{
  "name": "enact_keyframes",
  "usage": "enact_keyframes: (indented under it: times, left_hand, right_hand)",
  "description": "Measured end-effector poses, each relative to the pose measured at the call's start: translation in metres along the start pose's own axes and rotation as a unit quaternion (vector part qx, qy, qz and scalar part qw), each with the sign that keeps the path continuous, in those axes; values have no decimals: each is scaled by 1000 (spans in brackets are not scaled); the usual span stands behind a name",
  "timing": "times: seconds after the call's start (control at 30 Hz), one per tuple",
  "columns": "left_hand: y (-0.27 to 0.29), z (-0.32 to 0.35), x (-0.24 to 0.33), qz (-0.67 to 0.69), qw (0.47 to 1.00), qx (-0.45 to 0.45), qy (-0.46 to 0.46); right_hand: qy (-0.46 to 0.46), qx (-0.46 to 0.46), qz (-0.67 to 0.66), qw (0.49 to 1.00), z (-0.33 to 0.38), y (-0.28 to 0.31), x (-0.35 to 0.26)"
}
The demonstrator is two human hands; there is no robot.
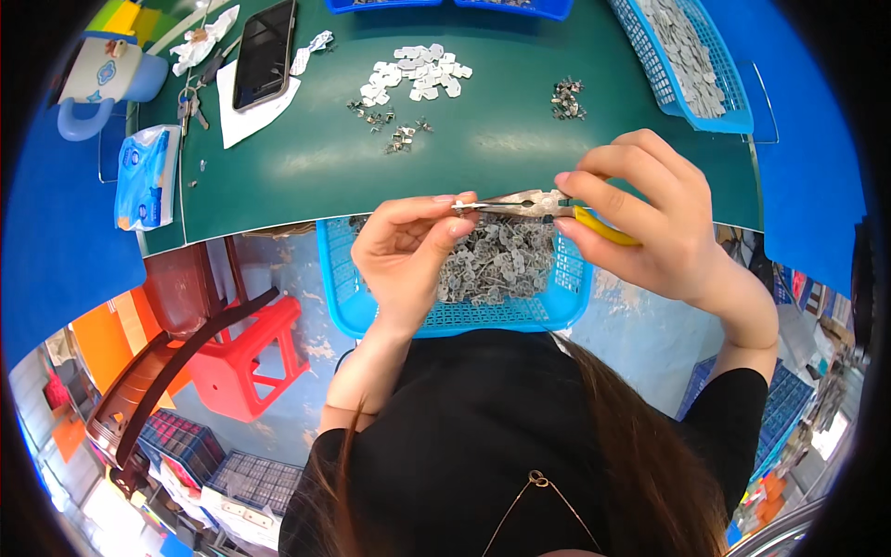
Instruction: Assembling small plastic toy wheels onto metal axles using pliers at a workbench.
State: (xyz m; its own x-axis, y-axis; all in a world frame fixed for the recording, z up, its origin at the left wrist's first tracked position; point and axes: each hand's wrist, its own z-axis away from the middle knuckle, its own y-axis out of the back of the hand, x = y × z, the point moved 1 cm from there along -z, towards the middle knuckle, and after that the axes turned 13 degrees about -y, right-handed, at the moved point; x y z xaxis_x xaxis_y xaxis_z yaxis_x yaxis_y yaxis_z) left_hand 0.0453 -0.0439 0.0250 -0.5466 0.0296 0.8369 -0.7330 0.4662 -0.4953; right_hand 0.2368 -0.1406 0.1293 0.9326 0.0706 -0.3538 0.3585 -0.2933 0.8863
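Note:
My right hand (654, 209) is closed round long-nose pliers (531, 203) with yellow handles, their jaws pointing left. At the jaw tips is a small metal part (460, 208), which my left hand (408, 246) pinches between thumb and fingertips. Fingers hide most of that part. Below both hands, a light blue basket (445, 320) holds a heap of small clear and metal pieces (501, 262). On the green table (306, 172) beyond lie a pile of flat whitish plates (422, 72) and small clusters of metal parts (401, 139).
Another blue basket (733, 119), filled with flat grey plates, stands at the far right. Blue trays (515, 7) line the back edge. To the left are a phone (264, 56), keys (192, 104), a tissue pack (147, 178) and a mug (102, 79). A red stool (243, 371) stands below.

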Motion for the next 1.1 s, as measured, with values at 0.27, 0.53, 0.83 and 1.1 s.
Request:
enact_keyframes:
  times: [0.27,0.53,0.83,1.1]
  left_hand:
    - [8,-2,-3,15,997,-62,-37]
    - [6,-2,-2,-54,995,-56,-64]
    - [7,-2,0,-106,988,-57,-98]
    - [5,-3,3,-143,979,-73,-128]
  right_hand:
    - [-57,-37,67,995,8,-4,2]
    - [-6,48,124,991,3,-3,-9]
    - [28,67,132,989,-1,-7,-15]
    - [57,77,162,982,-4,-2,-20]
